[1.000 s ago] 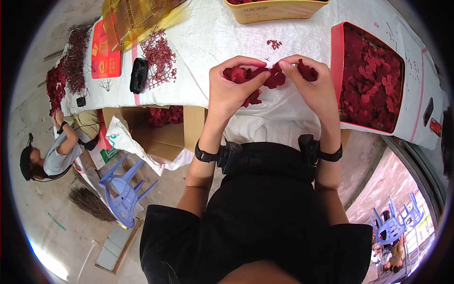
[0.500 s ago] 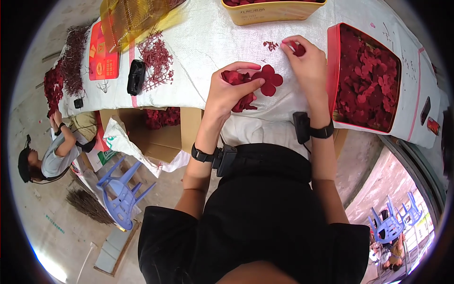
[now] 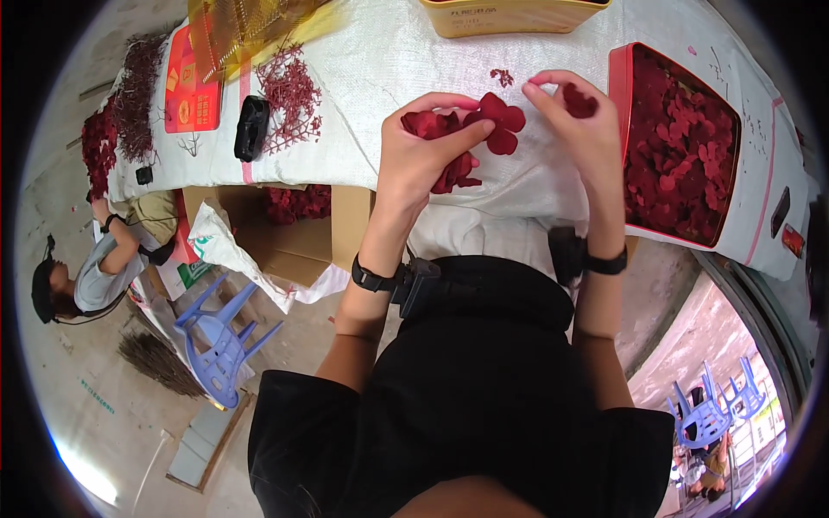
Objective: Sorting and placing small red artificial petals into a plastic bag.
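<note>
My left hand (image 3: pixel 419 155) is closed around a bunch of dark red flowers (image 3: pixel 455 173). Between its thumb and index finger it pinches one flower (image 3: pixel 505 127) with rounded petals, held out flat toward the right. My right hand (image 3: pixel 580 125) is just to the right, fingers curled over a dark red flower or petals (image 3: pixel 580 102) in the palm. Its thumb and index tips are close together; whether anything tiny is between them, I cannot make out. Beyond the hands lies a little heap of small red bits (image 3: pixel 501 78) on the white woven cloth (image 3: pixel 363 95).
A red tin (image 3: pixel 617 129) full of dark red flowers stands at right, a yellow tin (image 3: pixel 509 24) at the far edge. Leftward lie red stems (image 3: pixel 289 99), a black object (image 3: pixel 251 128) and a red box lid (image 3: pixel 188 86). Another person (image 3: pixel 104 268) works at far left.
My right hand has moved slightly right, its palm turned more into view with the red petals inside. The pinched flower has shifted up and right. The whole view has shifted slightly.
</note>
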Tool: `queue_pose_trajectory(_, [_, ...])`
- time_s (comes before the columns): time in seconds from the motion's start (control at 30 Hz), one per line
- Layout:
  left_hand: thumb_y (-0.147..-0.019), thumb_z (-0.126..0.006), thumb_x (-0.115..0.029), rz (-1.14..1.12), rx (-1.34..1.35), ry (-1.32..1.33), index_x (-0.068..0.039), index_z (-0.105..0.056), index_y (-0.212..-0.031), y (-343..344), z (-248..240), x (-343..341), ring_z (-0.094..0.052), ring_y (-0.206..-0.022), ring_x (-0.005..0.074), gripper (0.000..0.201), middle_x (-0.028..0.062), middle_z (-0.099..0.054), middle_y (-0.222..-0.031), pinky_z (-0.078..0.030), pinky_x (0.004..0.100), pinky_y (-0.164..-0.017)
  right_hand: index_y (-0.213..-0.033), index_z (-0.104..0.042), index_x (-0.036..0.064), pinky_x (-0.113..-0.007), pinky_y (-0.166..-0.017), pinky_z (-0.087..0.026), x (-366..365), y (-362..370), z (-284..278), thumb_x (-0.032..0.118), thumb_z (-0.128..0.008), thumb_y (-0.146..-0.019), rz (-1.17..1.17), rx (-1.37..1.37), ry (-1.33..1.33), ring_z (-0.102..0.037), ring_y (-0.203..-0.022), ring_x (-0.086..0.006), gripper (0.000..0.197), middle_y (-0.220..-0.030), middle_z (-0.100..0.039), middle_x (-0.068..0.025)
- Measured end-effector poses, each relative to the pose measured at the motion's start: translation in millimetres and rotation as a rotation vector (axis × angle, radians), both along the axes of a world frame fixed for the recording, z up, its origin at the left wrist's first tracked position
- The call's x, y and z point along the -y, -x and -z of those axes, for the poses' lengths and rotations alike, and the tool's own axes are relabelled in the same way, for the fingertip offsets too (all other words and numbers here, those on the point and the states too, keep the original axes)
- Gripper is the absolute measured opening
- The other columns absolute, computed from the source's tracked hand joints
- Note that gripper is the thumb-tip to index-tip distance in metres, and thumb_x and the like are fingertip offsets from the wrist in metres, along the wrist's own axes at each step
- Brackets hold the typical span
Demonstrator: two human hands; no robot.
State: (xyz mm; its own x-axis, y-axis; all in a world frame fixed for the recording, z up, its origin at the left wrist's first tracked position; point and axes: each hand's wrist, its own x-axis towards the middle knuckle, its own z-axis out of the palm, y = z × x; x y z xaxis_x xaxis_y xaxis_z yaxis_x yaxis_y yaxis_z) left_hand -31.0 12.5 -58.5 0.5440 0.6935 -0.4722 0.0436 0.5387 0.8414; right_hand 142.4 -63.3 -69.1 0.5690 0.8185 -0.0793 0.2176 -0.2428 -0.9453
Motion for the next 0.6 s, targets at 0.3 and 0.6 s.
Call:
queue_pose_trajectory(0.3, [-0.077, -0.072, 0.002, 0.000, 0.081, -0.131, 0.000, -0.063, -0.103, -19, -32, 14, -0.058, -0.055, 0.0083, 0.027, 0.0051, -0.065, -0.081, -0.045, 0.0191, -0.048, -0.089, -0.063, 0.0006, -0.018, -0.044, -0.020, 33, 13, -37, 0.002, -0.068, -0.079, -0.128, -0.352, -0.112, -0.031, -0.049, 0.0011, 0.012, -0.058, -0.035, 0.0104])
queue_pose_trajectory(0.6, [-0.076, -0.072, 0.004, -0.017, 0.091, -0.150, 0.002, -0.063, -0.098, -21, -52, 24, -0.062, -0.064, 0.0077, 0.024, 0.0067, -0.068, -0.083, -0.051, 0.0191, -0.054, -0.089, -0.063, 0.0002, -0.018, -0.046, -0.021, 41, 5, -43, 0.000, -0.069, -0.077, -0.181, -0.364, -0.125, -0.032, -0.051, 0.0010, 0.014, -0.058, -0.036, 0.0097])
